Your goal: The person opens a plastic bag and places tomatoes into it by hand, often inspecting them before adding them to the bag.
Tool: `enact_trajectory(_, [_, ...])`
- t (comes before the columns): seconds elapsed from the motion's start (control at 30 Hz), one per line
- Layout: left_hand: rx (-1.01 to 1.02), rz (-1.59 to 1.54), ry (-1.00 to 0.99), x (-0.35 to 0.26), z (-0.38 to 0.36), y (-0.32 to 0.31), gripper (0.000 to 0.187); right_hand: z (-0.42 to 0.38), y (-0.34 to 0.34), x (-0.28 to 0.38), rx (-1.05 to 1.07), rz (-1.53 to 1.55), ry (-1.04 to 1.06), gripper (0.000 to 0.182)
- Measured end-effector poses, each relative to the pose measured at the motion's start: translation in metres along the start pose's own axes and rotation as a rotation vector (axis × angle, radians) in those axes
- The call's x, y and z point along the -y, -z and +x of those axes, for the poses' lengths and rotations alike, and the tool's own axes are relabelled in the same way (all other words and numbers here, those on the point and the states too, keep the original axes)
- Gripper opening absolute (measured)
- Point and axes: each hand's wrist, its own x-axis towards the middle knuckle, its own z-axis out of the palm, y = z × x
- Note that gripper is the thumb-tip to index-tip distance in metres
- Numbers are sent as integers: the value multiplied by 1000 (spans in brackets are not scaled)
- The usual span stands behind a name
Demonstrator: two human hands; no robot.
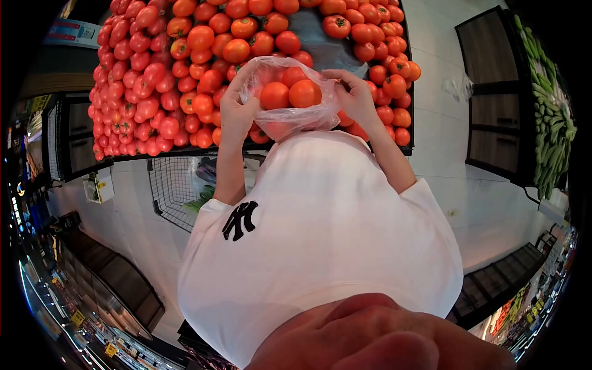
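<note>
A clear plastic bag [280, 117] hangs between my two hands in front of my chest, its mouth spread wide. Several red tomatoes [275, 96] lie inside it. My left hand [239, 105] grips the bag's rim on the left side, fingers closed on the plastic. On the right side, my right hand [354, 95] pinches the opposite edge of the bag between thumb and fingers. Just beyond the bag, loose tomatoes [236, 50] are heaped on the display. The bottom of the bag is partly hidden against my white shirt.
Pinker tomatoes [147, 108] fill the display's left part. A dark bare patch of the display [320, 37] shows among the tomatoes. Below the display's edge, a wire shopping cart [169, 191] holds bagged greens. Green vegetables [549, 105] lie on a stand at far right.
</note>
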Motion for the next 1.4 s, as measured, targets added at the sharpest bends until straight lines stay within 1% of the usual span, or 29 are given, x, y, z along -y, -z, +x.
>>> enact_trajectory(0.03, [17, -4, -12, -3, 0, -1, 71, 2, 0, 3, -16, 65, -20, 37])
enact_trajectory(0.13, [44, -2, -34, -5, 0, -1, 72, 14, 1, 6, -128, 168, 20, 36])
enact_trajectory(0.23, [36, -6, -42, -3, 3, 1, 75, 18, 10, 1, -144, 49, 87, 32])
enact_trajectory(0.33, [39, -86, -41, -8, 2, 3, 77, 20, 14, -1, -144, 158, 251, 27])
enact_trajectory(0.43, [37, -163, -45, -11, 4, 6, 79, 19, 18, 13, -129, 383, 189, 28])
enact_trajectory(0.53, [39, -213, -68, -19, 9, 8, 81, 16, 20, 22, -106, 418, 206, 30])
enact_trajectory(0.6, [47, -256, -72, -20, 11, 11, 83, 10, 19, 28, -125, 349, 265, 30])
enact_trajectory(0.63, [91, -243, -69, -19, 10, 11, 83, 8, 19, 29, -133, 315, 291, 30])
enact_trajectory(0.73, [205, -176, -65, -13, 6, 10, 83, -1, 20, 11, -192, 259, 277, 30])
enact_trajectory(0.83, [273, -58, -80, -4, 7, 5, 83, -10, 27, -8, -149, 78, 236, 28])
enact_trajectory(0.9, [300, 23, -103, 0, 9, 1, 81, -16, 29, -14, -115, -30, 290, 28])
enact_trajectory(0.93, [291, 42, -71, 4, 6, 2, 78, -18, 30, -14, -100, -86, 315, 29])
enact_trajectory(1.03, [199, 225, -60, 8, 5, 3, 74, -26, 24, -7, -189, -62, 223, 28])
enact_trajectory(1.07, [133, 218, 46, 5, 3, 2, 72, -31, 29, -8, -124, -119, 182, 29])
enact_trajectory(1.17, [39, 294, 45, 14, 9, 9, 62, -36, 26, 20, -166, -456, 370, 31])
enact_trajectory(1.2, [11, 309, -35, 9, 8, 2, 57, -36, 26, 28, -115, -528, 374, 30])
enact_trajectory(1.3, [49, 318, -69, 12, 9, 6, 58, -41, 24, 41, -31, -736, 493, 26])
enact_trajectory(1.33, [48, 260, -109, 18, 11, 7, 57, -44, 27, 29, 65, -730, 423, 19])
enact_trajectory(1.4, [-3, 308, -122, 14, 8, 0, 51, -41, 28, 14, -39, -681, 454, 14])
